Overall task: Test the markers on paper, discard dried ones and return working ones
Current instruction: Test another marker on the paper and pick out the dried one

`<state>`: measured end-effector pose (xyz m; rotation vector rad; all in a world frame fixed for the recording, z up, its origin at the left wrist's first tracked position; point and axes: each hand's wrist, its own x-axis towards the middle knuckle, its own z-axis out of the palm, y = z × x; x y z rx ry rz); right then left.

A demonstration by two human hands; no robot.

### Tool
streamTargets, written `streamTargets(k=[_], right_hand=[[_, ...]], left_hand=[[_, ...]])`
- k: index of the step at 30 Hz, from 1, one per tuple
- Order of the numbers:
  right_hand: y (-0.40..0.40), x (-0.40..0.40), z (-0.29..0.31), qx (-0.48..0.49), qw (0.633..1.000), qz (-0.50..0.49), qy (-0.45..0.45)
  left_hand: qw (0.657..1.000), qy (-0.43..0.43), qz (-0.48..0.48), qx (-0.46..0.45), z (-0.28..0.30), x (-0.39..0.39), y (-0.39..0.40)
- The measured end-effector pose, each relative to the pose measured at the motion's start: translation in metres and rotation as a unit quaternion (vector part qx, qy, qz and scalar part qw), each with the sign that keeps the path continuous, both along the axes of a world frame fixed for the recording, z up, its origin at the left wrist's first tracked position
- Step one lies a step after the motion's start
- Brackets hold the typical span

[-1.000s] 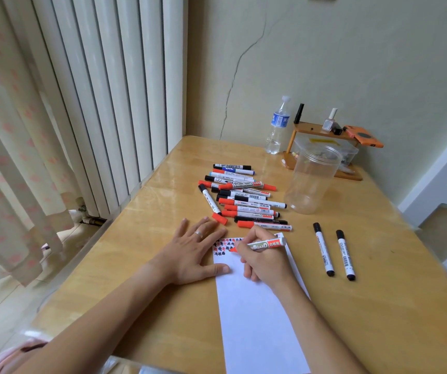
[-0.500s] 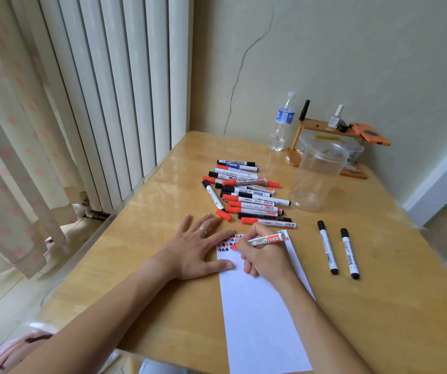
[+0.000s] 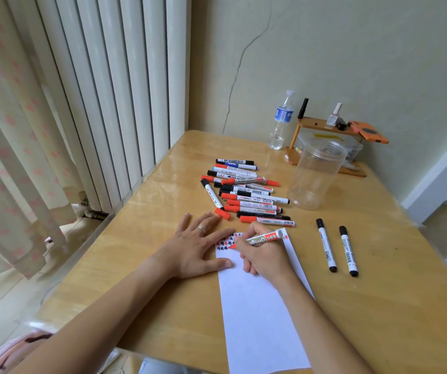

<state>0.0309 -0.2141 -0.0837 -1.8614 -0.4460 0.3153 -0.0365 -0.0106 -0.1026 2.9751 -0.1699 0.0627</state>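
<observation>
My right hand (image 3: 261, 255) grips a red whiteboard marker (image 3: 264, 238), its tip down on the white paper (image 3: 260, 319) near the top left corner, where red and black test marks (image 3: 223, 244) show. My left hand (image 3: 192, 247) lies flat with spread fingers, pressing the paper's left edge. A loose red cap (image 3: 222, 213) lies just beyond my left fingers. A pile of several capped red, black and blue markers (image 3: 246, 190) lies behind the paper. Two black markers (image 3: 337, 248) lie apart to the right. An empty clear plastic jar (image 3: 315, 175) stands behind them.
On the wooden table (image 3: 378, 306), a water bottle (image 3: 281, 121) and a small wooden shelf (image 3: 327, 136) with small bottles and an orange item stand at the back by the wall. A radiator (image 3: 109, 90) and curtain (image 3: 6, 157) run along the left edge.
The view shifted slightly. My right hand has moved the red marker's tip a little across the paper's top left; my left hand stays flat on the paper edge.
</observation>
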Motion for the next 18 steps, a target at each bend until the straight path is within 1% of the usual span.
streamTargets(k=[7, 13, 18], right_hand=[[0.0001, -0.0010, 0.0011, 0.017, 1.000, -0.002, 0.009], [-0.0009, -0.0022, 0.0035, 0.002, 1.000, 0.006, 0.011], [-0.0007, -0.0016, 0.0039, 0.016, 1.000, -0.001, 0.008]], left_hand=[[1.000, 0.002, 0.001, -0.002, -0.0005, -0.0008, -0.0002], [1.000, 0.003, 0.001, -0.006, 0.0012, 0.0002, -0.0007], [1.000, 0.001, 0.000, -0.006, -0.0001, 0.0004, -0.0001]])
